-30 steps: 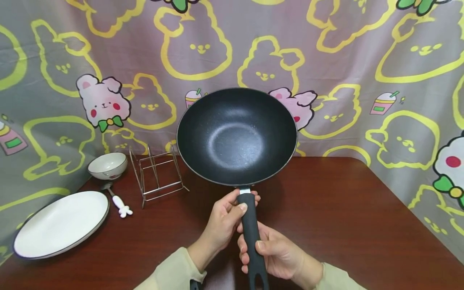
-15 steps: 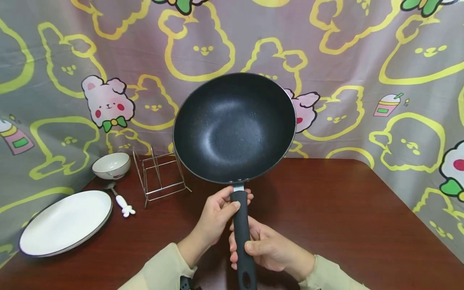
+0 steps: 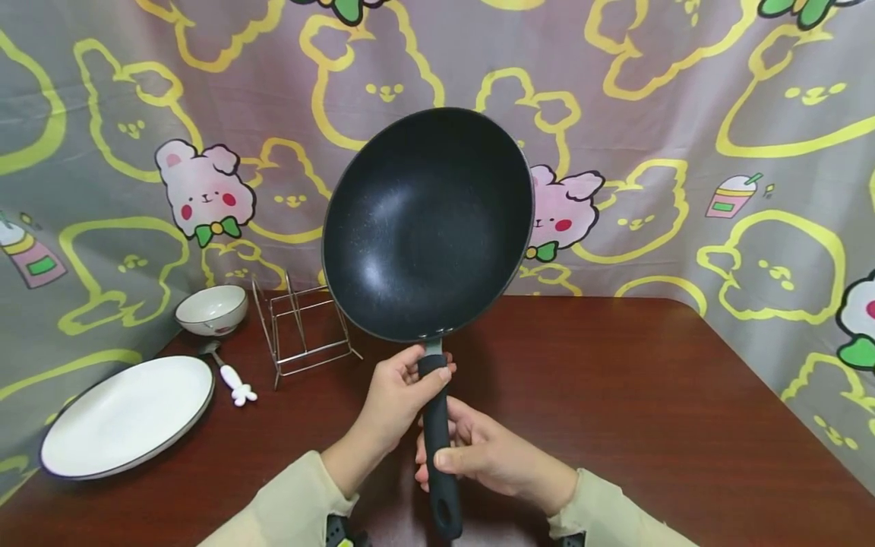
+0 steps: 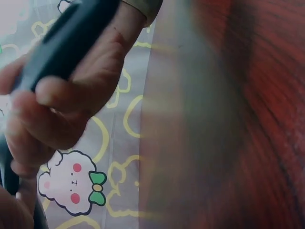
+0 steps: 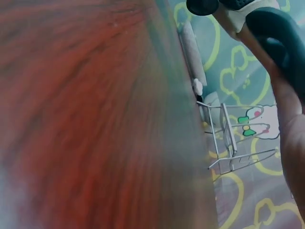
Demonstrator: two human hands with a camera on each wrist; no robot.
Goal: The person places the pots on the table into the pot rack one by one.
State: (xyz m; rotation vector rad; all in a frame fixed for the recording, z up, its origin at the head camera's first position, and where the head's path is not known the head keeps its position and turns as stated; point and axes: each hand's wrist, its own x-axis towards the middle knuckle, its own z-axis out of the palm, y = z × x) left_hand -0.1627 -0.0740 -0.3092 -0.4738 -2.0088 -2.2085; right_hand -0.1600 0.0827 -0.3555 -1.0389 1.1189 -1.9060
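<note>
A black wok with a long dark handle is held up above the table in the head view, its hollow inside facing me. My left hand grips the handle's upper end, just below the metal neck, with the thumb across the front. Lower down, my right hand wraps the same handle from the right, its thumb lying on the front. In the left wrist view the right hand's fingers curl about the handle. The right wrist view catches the handle's end beside the left forearm.
A white oval plate lies at the left of the brown table. Behind it are a spoon with a white handle, a small bowl and a wire rack. A patterned curtain stands along the back and sides.
The wok has risen and tipped up, so its inside faces me more squarely. Its handle and both hands have shifted left. Both hands keep their grip.
</note>
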